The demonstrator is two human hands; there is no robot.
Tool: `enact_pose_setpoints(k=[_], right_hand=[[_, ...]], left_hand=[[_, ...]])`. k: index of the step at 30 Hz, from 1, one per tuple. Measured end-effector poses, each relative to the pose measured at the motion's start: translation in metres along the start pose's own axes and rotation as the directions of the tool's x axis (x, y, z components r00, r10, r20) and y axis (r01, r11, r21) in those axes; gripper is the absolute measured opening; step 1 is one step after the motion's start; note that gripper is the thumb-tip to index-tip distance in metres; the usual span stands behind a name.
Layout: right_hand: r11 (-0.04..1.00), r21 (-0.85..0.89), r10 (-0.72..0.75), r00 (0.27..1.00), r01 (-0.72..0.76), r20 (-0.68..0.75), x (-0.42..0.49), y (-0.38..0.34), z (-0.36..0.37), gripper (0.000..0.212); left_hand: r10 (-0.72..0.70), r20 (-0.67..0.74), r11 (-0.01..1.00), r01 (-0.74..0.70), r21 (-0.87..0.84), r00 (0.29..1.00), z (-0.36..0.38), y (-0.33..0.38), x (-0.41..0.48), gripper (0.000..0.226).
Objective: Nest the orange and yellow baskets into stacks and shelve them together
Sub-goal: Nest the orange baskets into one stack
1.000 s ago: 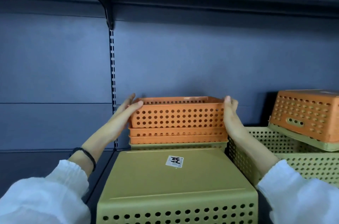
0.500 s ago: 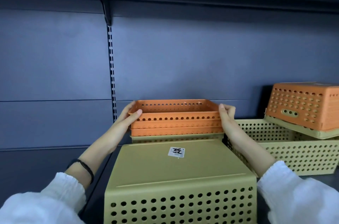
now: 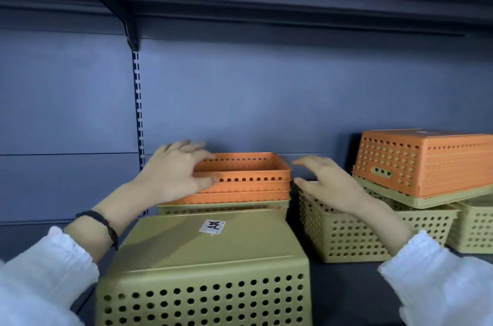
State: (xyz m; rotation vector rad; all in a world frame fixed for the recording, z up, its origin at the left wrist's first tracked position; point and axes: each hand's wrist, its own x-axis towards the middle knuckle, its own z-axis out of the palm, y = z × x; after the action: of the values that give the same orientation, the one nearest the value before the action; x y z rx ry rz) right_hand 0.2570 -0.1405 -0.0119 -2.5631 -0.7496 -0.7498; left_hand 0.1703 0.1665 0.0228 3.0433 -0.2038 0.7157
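**Orange stack seated at shelf back; loose baskets lie to the right**

Nested orange stack [image 3: 241,181] sits upright at the rear of the shelf [image 3: 346,288], resting in a yellow basket rim [image 3: 221,209], directly behind an overturned yellow basket [image 3: 208,269] with a white label [image 3: 212,227] on its base. Long axis of the stack runs left to right, parallel to the back panel.

Left hand [image 3: 173,173]: fingers spread, draped over the stack's left end, thumb touching the front wall. Whether it presses or merely rests, cannot tell.

Right hand [image 3: 326,183]: open, fingers loosely curled, holding nothing. It hovers just beside the stack's right end, above the rim of an upright yellow basket [image 3: 344,229].

Farther right: an overturned orange basket [image 3: 426,163], tilted, sitting on a second overturned yellow one [image 3: 432,199], both perched on more yellow baskets [image 3: 474,227].

Judgement: the stack looks settled. Remaining work lies to the right, so the right hand is the nearer one; the tilted orange basket needs flipping before it can nest.
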Motion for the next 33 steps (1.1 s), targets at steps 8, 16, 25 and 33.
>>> enact_pose_setpoints(k=[8, 16, 25, 33], right_hand=[[0.934, -0.348, -0.104, 0.994, 0.086, -0.032, -0.049, 0.083, -0.068, 0.050], [0.936, -0.351, -0.096, 0.965, 0.005, -0.242, -0.095, 0.197, -0.124, 0.048], [0.907, 0.009, 0.409, 0.877, -0.421, -0.254, -0.101, 0.286, -0.139, 0.070], [0.902, 0.265, 0.410, 0.869, -0.341, -0.276, -0.102, 0.298, -0.116, 0.083]], left_hand=[[0.154, -0.041, 0.965, -0.141, 0.221, 0.987, -0.008, 0.148, 0.008, 0.070], [0.104, -0.034, 0.995, -0.103, 0.010, 0.994, 0.027, 0.299, 0.049, 0.067], [-0.076, 0.049, 0.793, 0.090, -0.603, 0.996, 0.075, 0.380, 0.109, 0.107], [-0.063, 0.029, 0.801, 0.068, -0.595, 0.998, 0.097, 0.371, 0.125, 0.066]])
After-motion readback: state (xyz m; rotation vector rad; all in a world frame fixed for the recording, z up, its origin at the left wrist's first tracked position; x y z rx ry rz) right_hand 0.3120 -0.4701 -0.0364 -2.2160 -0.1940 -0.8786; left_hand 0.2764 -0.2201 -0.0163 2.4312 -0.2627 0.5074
